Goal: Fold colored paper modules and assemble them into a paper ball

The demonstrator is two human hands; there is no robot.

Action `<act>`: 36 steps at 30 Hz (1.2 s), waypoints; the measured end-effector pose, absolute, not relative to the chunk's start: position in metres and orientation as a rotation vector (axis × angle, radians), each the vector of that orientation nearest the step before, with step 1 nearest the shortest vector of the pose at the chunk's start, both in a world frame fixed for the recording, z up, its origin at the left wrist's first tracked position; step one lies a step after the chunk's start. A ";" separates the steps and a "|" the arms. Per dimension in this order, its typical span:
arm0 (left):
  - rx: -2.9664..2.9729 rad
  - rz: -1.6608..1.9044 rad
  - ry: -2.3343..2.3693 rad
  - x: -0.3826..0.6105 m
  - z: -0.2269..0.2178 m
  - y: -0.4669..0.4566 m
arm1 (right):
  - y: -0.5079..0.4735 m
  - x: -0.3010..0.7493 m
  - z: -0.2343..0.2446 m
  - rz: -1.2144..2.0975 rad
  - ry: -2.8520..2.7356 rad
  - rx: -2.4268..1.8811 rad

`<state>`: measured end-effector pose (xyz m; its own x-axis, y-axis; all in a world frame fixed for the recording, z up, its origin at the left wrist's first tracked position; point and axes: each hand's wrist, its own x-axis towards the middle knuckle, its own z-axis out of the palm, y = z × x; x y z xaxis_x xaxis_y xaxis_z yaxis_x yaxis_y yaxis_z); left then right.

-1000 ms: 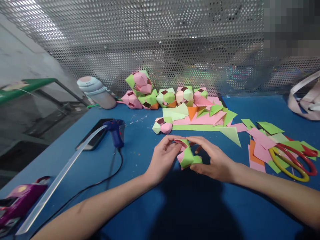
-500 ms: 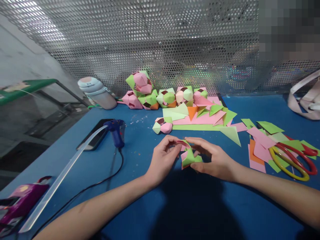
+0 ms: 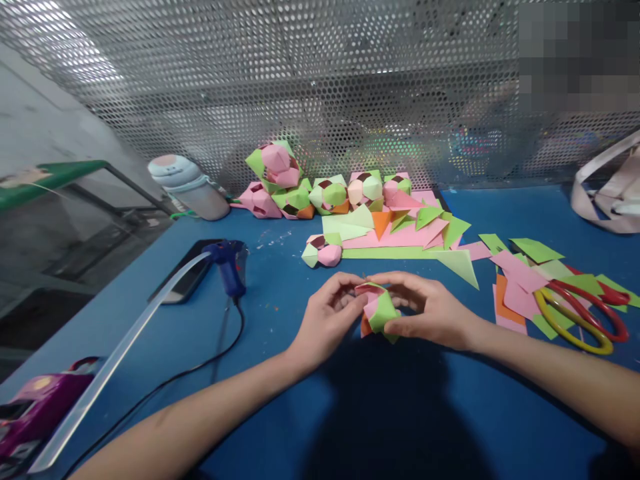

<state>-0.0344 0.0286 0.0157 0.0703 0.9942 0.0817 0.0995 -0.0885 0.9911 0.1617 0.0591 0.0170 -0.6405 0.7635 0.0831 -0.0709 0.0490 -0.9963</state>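
Between my two hands, just above the blue table, is a folded paper ball [image 3: 383,311] in green and pink, with a bit of orange at its lower left. My left hand [image 3: 333,311] pinches its left side, thumb in front. From the right, my right hand [image 3: 425,310] curls around it with the thumb pressed on the green front. Fingertips behind the paper are hidden. Just beyond my hands sits a smaller pink and green paper ball [image 3: 329,255].
Several finished paper balls [image 3: 327,195] line the perforated metal screen [image 3: 320,100]. Paper pieces [image 3: 413,233] lie before them. Scissors [image 3: 575,317] rest on scraps at right. At left are a glue gun [image 3: 230,267] with a long glue stick, a phone [image 3: 183,273], a bottle [image 3: 190,187] and a purple item [image 3: 43,407].
The green flap of the paper ball has been drawn in, so it looks more closed and rounded. My right fingers have shifted slightly around it. The camera view has moved a little.
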 end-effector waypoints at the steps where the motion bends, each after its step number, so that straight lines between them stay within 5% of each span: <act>1: 1.405 1.168 1.203 -0.036 0.016 0.029 | 0.061 0.163 0.019 1.689 -1.663 -0.694; 12: 2.175 0.688 1.312 -0.043 0.010 0.030 | 0.102 0.192 0.006 1.410 -1.647 -0.856; 21: 2.635 0.638 1.225 -0.026 -0.007 0.016 | 0.093 0.200 -0.013 1.416 -1.692 -0.938; 36: 2.311 0.862 1.126 -0.045 0.001 0.049 | 0.077 0.198 -0.013 1.447 -1.716 -0.875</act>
